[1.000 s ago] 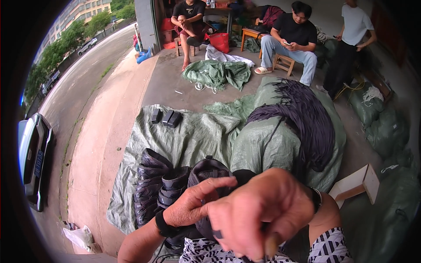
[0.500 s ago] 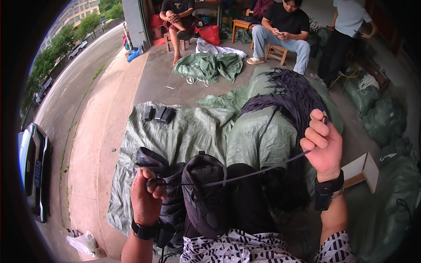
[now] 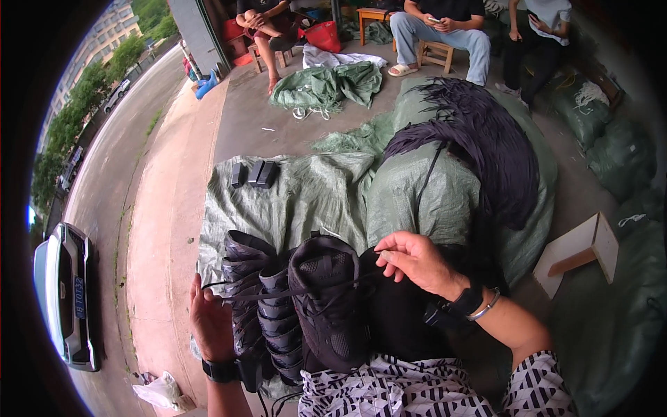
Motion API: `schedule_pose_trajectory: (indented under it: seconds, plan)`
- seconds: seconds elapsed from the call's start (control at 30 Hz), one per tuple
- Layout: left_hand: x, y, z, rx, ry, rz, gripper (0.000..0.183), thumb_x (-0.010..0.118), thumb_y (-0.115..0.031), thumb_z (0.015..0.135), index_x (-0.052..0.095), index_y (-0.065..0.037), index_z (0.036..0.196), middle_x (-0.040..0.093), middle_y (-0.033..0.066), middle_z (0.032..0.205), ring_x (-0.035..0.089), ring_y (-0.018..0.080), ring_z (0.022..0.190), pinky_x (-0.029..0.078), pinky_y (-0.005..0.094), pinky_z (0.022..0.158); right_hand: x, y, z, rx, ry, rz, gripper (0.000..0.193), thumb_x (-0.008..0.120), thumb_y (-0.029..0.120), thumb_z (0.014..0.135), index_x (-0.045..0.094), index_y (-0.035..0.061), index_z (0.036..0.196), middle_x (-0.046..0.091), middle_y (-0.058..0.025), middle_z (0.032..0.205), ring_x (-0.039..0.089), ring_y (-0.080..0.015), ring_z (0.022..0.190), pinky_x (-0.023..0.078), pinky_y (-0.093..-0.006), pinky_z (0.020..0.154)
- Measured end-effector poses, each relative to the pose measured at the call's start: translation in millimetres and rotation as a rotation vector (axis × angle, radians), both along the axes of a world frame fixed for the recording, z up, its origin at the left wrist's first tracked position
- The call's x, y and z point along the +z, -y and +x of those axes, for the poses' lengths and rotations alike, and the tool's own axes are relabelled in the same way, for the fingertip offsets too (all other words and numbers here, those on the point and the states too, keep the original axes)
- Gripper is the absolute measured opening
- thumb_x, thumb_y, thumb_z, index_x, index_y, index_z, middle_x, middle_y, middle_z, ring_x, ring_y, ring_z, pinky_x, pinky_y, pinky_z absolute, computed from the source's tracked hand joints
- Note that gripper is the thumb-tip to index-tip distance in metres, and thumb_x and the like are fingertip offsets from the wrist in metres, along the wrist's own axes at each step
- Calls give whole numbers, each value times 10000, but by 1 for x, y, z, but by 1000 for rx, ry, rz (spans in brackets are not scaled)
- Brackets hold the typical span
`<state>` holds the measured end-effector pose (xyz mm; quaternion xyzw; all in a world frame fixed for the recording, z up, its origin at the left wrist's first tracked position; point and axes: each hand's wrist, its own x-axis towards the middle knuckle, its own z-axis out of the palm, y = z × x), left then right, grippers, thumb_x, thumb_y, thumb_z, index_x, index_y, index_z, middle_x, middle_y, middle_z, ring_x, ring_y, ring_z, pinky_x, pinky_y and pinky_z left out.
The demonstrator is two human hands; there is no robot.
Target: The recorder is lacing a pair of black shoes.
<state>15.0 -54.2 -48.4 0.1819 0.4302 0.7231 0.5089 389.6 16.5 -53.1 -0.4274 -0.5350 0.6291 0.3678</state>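
A dark shoelace (image 3: 267, 297) stretches between my hands, crossing over a black shoe (image 3: 332, 299) on my lap. Its left part is pinched in the closed fingers of my left hand (image 3: 210, 323), beside stacked dark shoes (image 3: 281, 320) nested in rows. My right hand (image 3: 420, 264) is closed in a pinch on the lace's other end, just right of the shoe's opening. Whether the lace passes through any eyelet, I cannot tell. A large bundle of dark laces (image 3: 507, 160) drapes over a green woven sack (image 3: 417, 201) ahead of my right hand.
Small black blocks (image 3: 260, 174) lie on a green woven sheet (image 3: 306, 201). A white board piece (image 3: 587, 247) stands at right, near green sacks (image 3: 618, 153). Seated people (image 3: 445, 35) and crumpled sacking (image 3: 326, 87) are farther off. A car (image 3: 66, 299) is at left.
My right hand has come down and left, from beside the lace bundle to near the shoe. My left hand has shifted slightly left and down. Both keep the lace.
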Motion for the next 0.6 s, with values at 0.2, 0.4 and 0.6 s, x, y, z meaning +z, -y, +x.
schedule_pose_trajectory:
  seconds: [0.2, 0.4, 0.6]
  plan:
    - [-12, 0, -8, 242, -76, -70, 362, 505, -139, 942, 483, -87, 1299, 597, 2, 998, 542, 113, 864, 448, 310, 805, 7, 25, -6, 402, 26, -169, 155, 547, 149, 941, 592, 1, 940, 657, -57, 771, 561, -59, 495, 410, -185, 466]
    - [-22, -2, -14, 32, -179, -25, 286, 490, -105, 947, 520, -50, 1225, 599, 25, 949, 418, 43, 598, 356, 200, 523, -14, 18, 21, 40, 45, -40, 222, 553, 164, 942, 621, 2, 1077, 675, -75, 820, 580, -64, 501, 426, -177, 447]
    - [5, -6, 42, -124, -582, -23, 260, 465, -170, 993, 536, -58, 1216, 600, 2, 870, 327, -8, 502, 241, 157, 420, -5, 14, 1, -51, 180, 181, 68, 576, 92, 912, 587, 29, 890, 645, -50, 744, 592, -115, 558, 464, -257, 511]
